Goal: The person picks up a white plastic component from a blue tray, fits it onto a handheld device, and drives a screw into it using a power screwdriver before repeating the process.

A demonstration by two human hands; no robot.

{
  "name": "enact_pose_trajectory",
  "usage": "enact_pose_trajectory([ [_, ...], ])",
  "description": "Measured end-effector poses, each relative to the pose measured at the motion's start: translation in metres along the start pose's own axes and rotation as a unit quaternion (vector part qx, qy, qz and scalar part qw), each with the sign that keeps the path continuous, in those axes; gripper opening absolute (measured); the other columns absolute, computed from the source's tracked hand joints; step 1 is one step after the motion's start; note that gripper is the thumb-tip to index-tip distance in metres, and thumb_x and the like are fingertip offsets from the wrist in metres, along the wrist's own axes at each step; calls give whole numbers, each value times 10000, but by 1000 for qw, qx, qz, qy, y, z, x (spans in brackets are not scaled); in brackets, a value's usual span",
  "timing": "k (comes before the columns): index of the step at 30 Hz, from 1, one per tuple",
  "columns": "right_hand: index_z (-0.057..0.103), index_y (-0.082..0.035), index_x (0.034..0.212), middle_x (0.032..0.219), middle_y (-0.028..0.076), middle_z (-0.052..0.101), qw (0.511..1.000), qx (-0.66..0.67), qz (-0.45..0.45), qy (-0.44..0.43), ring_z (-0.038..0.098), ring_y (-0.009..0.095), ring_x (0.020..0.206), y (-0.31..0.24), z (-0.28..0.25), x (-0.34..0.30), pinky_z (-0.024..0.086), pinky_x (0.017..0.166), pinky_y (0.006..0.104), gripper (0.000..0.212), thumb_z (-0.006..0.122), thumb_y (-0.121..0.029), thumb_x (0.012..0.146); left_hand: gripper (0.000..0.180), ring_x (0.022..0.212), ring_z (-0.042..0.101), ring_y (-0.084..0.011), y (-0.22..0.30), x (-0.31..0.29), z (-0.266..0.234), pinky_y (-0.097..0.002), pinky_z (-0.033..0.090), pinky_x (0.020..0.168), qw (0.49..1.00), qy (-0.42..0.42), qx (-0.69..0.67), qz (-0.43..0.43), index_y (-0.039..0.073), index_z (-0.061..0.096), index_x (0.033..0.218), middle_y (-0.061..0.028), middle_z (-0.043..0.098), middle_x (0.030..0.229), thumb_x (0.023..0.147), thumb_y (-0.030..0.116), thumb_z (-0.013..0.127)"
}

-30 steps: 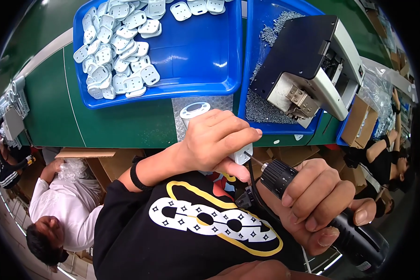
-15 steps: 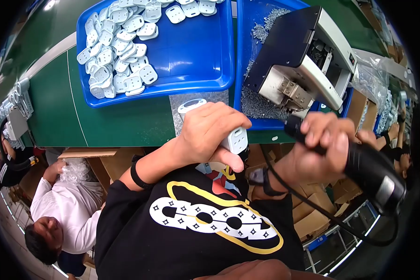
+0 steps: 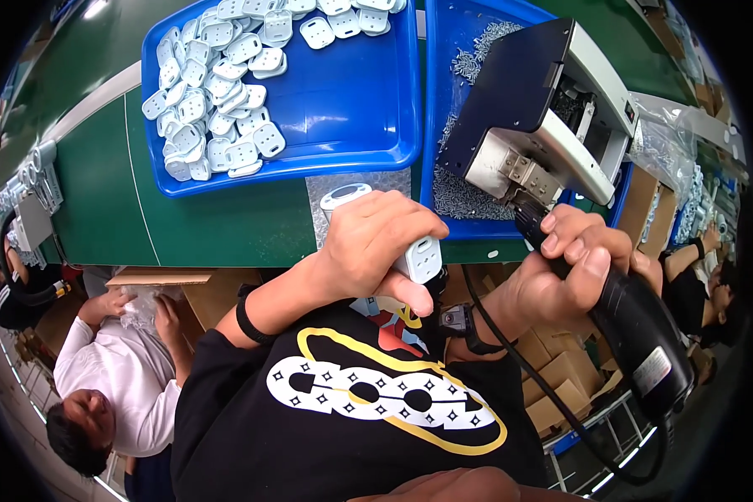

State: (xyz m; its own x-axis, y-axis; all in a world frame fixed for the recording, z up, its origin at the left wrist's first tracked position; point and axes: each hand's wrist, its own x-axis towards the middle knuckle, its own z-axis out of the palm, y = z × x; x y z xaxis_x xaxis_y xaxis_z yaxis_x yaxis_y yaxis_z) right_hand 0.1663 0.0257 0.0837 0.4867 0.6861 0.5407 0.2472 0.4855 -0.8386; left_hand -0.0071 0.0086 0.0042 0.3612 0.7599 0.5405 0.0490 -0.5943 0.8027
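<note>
My left hand [image 3: 364, 243] is wrapped round a white oblong device [image 3: 423, 260]; its end plate, with a slot and small holes, faces right, and its rounded far end shows beyond my knuckles. In my right hand [image 3: 577, 272] is a black electric screwdriver [image 3: 640, 335], its cord looping below. The screwdriver's nose is up against the metal outlet block [image 3: 530, 177] of a screw feeder [image 3: 506, 105]; its bit is hidden there. Around the feeder, many loose screws [image 3: 468, 199] lie in a blue tray [image 3: 429, 109].
A larger blue tray [image 3: 351, 109] holds a heap of pale end plates [image 3: 226, 100] on the green table [image 3: 226, 226]. To the left a person in a white top [image 3: 125, 360] handles clear plastic. Cardboard boxes [image 3: 569, 376] stand below the table at right.
My right hand has brought the screwdriver's nose up to the feeder's outlet, and the tool body has swung left and down. My left hand stays almost still with the device.
</note>
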Motion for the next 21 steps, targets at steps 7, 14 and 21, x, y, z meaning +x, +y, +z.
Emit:
enact_pose_trajectory([
  [7,402,1,1248,647,61,499,998,-16,28,52,471,154,478,4,11,19,471,513,350,464,618,-64,843,707,648,635,-250,-5,6,1,-332,487,553,1000,-10,4,-8,-4,598,1009,-96,658,837,805,673,617],
  [14,461,26,1239,676,87,515,988,22,147,-36,497,159,499,11,0,40,481,557,352,418,641,-50,868,718,659,633,-251,-4,3,0,-335,485,556,999,-35,21,-8,-7,595,1011,-99,652,836,809,682,610],
  [21,473,12,1195,684,94,530,996,78,35,-39,506,175,499,11,-1,33,490,562,360,598,653,-492,927,724,670,631,-264,-4,-1,3,-348,490,577,1000,-13,15,-23,0,601,1027,-105,644,829,796,685,618],
])
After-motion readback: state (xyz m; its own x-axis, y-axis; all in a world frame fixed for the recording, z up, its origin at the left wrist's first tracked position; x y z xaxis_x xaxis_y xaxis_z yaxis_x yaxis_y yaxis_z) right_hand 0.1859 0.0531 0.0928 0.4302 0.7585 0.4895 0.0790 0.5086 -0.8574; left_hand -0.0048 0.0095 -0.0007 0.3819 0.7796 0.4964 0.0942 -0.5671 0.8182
